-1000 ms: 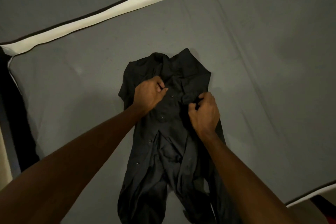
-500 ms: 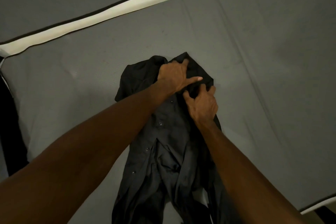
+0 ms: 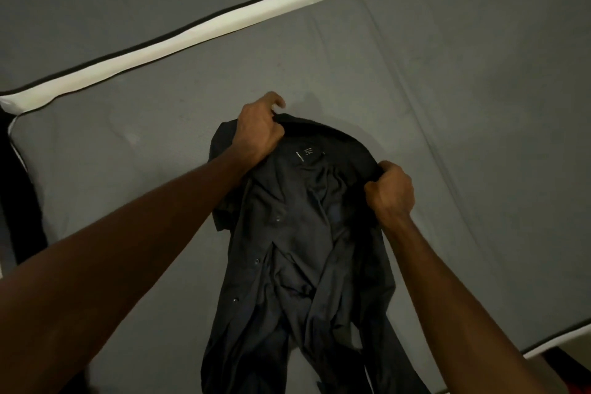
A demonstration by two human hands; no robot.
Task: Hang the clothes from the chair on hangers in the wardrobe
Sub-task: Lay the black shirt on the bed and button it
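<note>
The black shirt [image 3: 297,233] is lying on the grey bed [image 3: 447,105], collar at the far end and tails trailing back toward the person. The left hand [image 3: 259,129] is gripping the collar's far-left edge; the right hand [image 3: 391,190] is clutching its right side, nearer the person. The neck opening is spreading between them, with no hanger in view.

The scene is dim and flat, with muted, grainy colour. Soft light falls from above the two grips, brightest on the white band [image 3: 256,14] far beyond them. The black shirt [image 3: 300,233] between the grips swallows detail; its folds barely read. Faint shadow lies just past the left hand [image 3: 259,131]. Straight edges bow toward the corners, and both forearms below the grips look smeared.
</note>
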